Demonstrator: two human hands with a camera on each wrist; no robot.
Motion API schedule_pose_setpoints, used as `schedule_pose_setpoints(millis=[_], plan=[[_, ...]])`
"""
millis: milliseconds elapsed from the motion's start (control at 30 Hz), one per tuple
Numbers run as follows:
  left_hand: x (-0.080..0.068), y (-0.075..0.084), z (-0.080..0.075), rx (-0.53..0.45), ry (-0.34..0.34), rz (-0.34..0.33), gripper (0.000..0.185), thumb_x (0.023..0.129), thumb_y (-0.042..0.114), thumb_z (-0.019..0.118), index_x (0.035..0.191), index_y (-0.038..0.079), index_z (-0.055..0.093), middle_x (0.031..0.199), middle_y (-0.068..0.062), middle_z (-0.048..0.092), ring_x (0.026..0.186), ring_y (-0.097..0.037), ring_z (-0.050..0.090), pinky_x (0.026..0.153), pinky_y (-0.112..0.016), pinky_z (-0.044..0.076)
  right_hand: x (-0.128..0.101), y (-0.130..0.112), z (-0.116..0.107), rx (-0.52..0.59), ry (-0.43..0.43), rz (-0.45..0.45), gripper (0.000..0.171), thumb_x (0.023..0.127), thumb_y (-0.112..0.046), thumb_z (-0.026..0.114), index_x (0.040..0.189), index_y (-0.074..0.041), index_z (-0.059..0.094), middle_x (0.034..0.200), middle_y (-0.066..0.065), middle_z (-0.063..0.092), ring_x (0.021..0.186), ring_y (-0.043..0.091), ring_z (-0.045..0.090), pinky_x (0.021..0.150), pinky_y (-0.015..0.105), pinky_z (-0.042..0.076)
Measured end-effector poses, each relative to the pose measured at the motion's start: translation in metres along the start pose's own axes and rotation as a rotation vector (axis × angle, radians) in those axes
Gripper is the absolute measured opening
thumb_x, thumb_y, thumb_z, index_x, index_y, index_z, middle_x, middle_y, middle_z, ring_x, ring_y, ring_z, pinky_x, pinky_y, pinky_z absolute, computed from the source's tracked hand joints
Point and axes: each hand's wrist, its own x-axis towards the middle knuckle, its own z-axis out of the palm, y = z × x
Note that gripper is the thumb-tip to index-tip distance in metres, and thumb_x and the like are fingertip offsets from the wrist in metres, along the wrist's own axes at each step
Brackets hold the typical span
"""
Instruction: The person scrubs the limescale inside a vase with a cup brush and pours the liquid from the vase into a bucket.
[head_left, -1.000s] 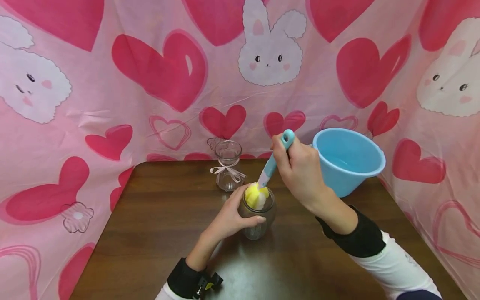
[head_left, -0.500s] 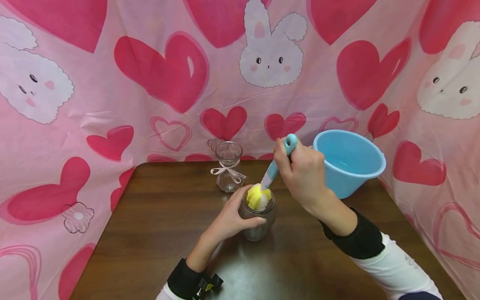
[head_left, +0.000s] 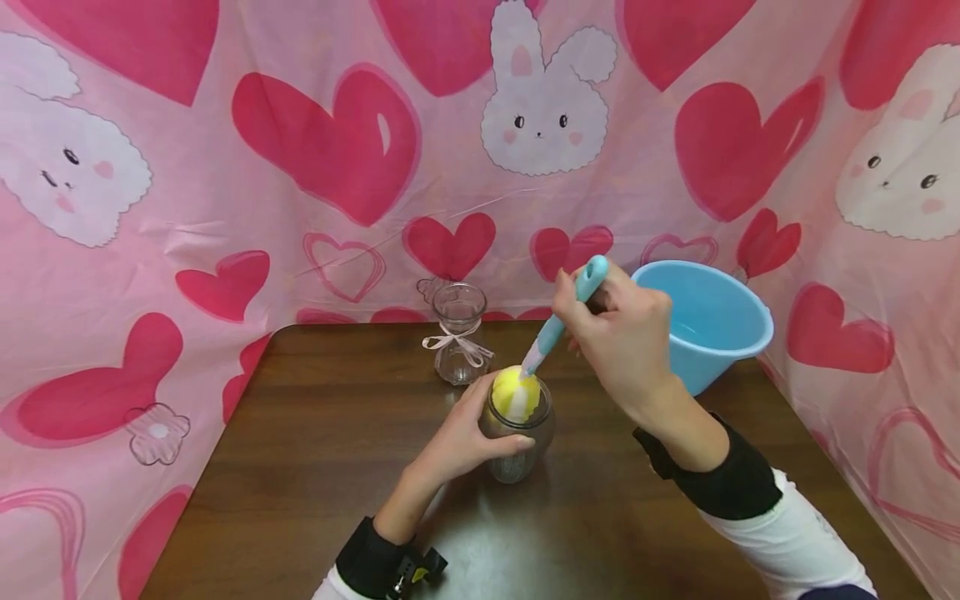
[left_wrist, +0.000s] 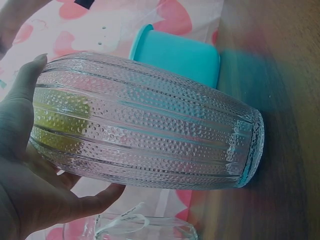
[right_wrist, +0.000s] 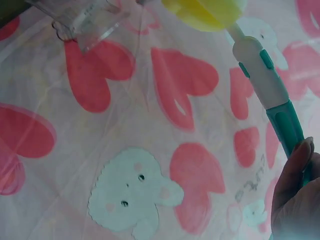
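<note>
My left hand (head_left: pixel 465 433) grips a ribbed, bumpy glass vase (left_wrist: pixel 160 125) near its mouth, thumb on one side and fingers on the other. The vase is tilted over the table in the head view. In my right hand (head_left: pixel 630 342) is a sponge bottle brush (head_left: pixel 545 340), held by its blue-green and white handle (right_wrist: pixel 270 82). Its yellow sponge head (head_left: pixel 506 393), with a white stripe, sits in the vase's mouth, partly inside and partly above the rim. Through the glass, the left wrist view shows yellow near the mouth end.
A smaller clear glass vase (head_left: pixel 452 362) with a white ribbon bow stands just behind, left of the held vase. A light blue basin (head_left: pixel 731 354) stands at the back right, beyond my right hand. The brown table (head_left: pixel 322 433) ends at a pink heart-and-rabbit cloth (head_left: pixel 300 33).
My right hand has shifted slightly right and rolled, with the handle leaning further right. The sponge head has turned, and its white stripe now faces forward. My left hand keeps its grip.
</note>
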Motion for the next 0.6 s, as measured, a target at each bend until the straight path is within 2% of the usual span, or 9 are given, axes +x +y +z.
schedule_pose_setpoints(millis=[167, 333, 600], plan=[[0.000, 0.000, 0.001, 0.017, 0.015, 0.005, 0.090, 0.078, 0.033, 0.092, 0.153, 0.020, 0.046, 0.139, -0.001, 0.055, 0.126, -0.018, 0.053, 0.110, -0.049, 0.043, 0.004, -0.002, -0.006, 0.036, 0.052, 0.059, 0.022, 0.096, -0.006, 0.069, 0.076, 0.001, 0.061, 0.059, 0.000, 0.060, 0.048, 0.006, 0.057, 0.051, 0.017, 0.049], [0.000, 0.001, 0.001, 0.004, 0.008, 0.000, 0.087, 0.079, 0.031, 0.092, 0.151, 0.020, 0.046, 0.136, 0.000, 0.055, 0.120, -0.018, 0.054, 0.104, -0.047, 0.045, -0.006, 0.003, 0.000, 0.020, -0.029, 0.052, 0.017, 0.096, -0.004, 0.069, 0.081, 0.001, 0.064, 0.060, 0.000, 0.062, 0.047, 0.007, 0.058, 0.051, 0.018, 0.050], [0.000, 0.000, 0.001, 0.001, 0.007, 0.000, 0.087, 0.079, 0.031, 0.092, 0.151, 0.021, 0.046, 0.135, 0.000, 0.055, 0.118, -0.018, 0.054, 0.102, -0.046, 0.046, -0.005, 0.004, -0.003, 0.048, -0.034, 0.164, 0.023, 0.098, -0.010, 0.069, 0.078, -0.001, 0.062, 0.061, -0.001, 0.065, 0.048, 0.008, 0.060, 0.050, 0.021, 0.052]])
